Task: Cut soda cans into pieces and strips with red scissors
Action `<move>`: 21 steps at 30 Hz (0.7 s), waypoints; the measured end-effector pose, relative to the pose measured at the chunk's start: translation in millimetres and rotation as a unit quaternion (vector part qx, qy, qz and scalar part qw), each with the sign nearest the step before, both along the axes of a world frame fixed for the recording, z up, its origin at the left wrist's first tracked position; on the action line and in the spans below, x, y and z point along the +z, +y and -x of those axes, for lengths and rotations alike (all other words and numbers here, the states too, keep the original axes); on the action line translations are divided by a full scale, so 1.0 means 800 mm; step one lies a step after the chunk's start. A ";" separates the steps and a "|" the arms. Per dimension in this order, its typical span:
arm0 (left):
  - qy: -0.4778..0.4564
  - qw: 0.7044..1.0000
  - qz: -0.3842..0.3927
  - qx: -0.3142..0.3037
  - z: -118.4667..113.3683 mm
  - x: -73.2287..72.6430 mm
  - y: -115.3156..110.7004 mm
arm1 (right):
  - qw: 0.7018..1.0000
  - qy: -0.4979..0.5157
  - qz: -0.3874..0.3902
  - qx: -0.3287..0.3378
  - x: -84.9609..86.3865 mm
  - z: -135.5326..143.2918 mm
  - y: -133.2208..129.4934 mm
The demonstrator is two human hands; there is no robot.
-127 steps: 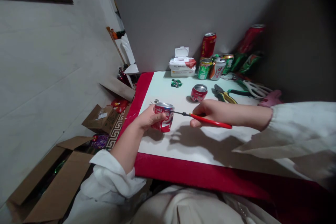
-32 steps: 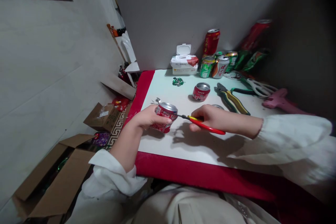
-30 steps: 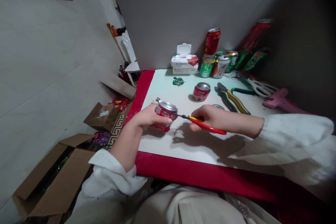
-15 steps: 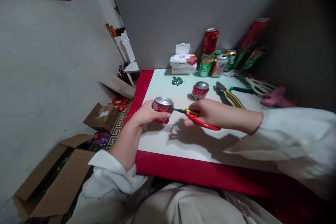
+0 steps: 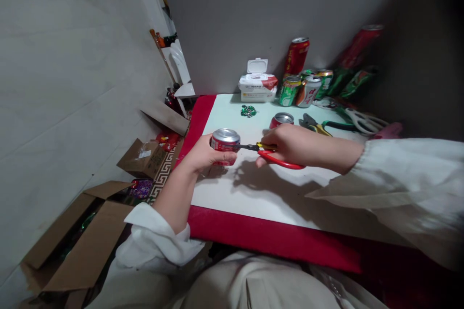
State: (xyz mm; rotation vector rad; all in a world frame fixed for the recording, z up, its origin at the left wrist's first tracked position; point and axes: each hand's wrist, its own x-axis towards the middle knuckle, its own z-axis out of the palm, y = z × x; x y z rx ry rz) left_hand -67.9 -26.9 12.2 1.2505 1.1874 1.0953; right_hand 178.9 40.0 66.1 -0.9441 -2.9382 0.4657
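Note:
My left hand [image 5: 210, 153] is wrapped round a short red can piece [image 5: 221, 145], its silver end facing up, just above the white board. My right hand [image 5: 281, 147] grips scissors [image 5: 281, 160] with red and yellow handles. Their thin dark blades point left and touch the can's side just below the silver end; how deep the tips go cannot be seen. Behind my right hand stands another cut red can piece [image 5: 282, 119], open at the top and partly covered by the hand.
Green scraps [image 5: 248, 111] lie on the white board [image 5: 232, 195] over a red cloth [image 5: 271, 236]. At the back are a wipes pack [image 5: 258, 89] and several drink cans [image 5: 290, 91]. Yellow-handled pliers [image 5: 315, 125] and a white cable [image 5: 366, 119] lie right; cardboard boxes [image 5: 85, 241] stand left, below.
Both hands, with the can piece and scissors, have shifted slightly up in view. My right hand now covers more of the other can piece. The camera view has also shifted a little.

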 end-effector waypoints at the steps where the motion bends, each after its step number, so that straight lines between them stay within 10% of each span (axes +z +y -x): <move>1: -0.004 1.000 0.004 -0.002 0.000 0.000 0.000 | 1.000 0.002 -0.004 0.004 -0.002 0.000 0.001; 21: -0.010 0.999 -0.034 -0.004 0.001 -0.005 0.001 | 0.996 -0.056 -0.068 0.004 0.017 0.003 -0.008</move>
